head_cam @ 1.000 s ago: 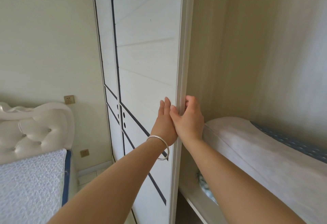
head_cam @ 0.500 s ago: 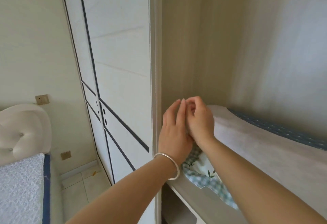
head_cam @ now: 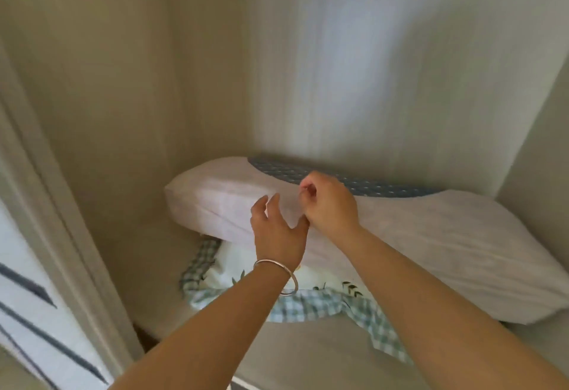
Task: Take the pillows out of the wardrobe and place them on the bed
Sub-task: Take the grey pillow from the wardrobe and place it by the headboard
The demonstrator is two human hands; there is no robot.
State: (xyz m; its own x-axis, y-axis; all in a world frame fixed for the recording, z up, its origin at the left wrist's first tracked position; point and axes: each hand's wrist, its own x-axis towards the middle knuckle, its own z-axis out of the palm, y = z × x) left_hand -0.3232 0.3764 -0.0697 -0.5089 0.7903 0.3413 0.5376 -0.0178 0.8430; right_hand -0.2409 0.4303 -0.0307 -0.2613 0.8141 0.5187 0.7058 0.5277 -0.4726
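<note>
Nearest the camera, two bare forearms reach up and forward into the wardrobe (head_cam: 129,88); the left wrist carries a silver bangle (head_cam: 281,275). At the lower left, the pale frame of the sliding door (head_cam: 37,297) with its dark diagonal stripes bounds the opening. The front part of the shelf (head_cam: 308,352) is bare and gives room below the arms. On it lies a green-checked pillow (head_cam: 308,299) with a leaf print, its frilled edge spilling toward the shelf front. A large white pillow (head_cam: 431,251) rests on top of it, its left end short of the side wall, its right end reaching the right panel. The left hand (head_cam: 277,229) hovers before the white pillow with fingers spread and relaxed, holding nothing. The right hand (head_cam: 329,205) lies over the pillow's top with fingers loosely curled; whether they pinch the cover cannot be told. Behind, a blue patterned cushion (head_cam: 338,179) sits against the back panel.
</note>
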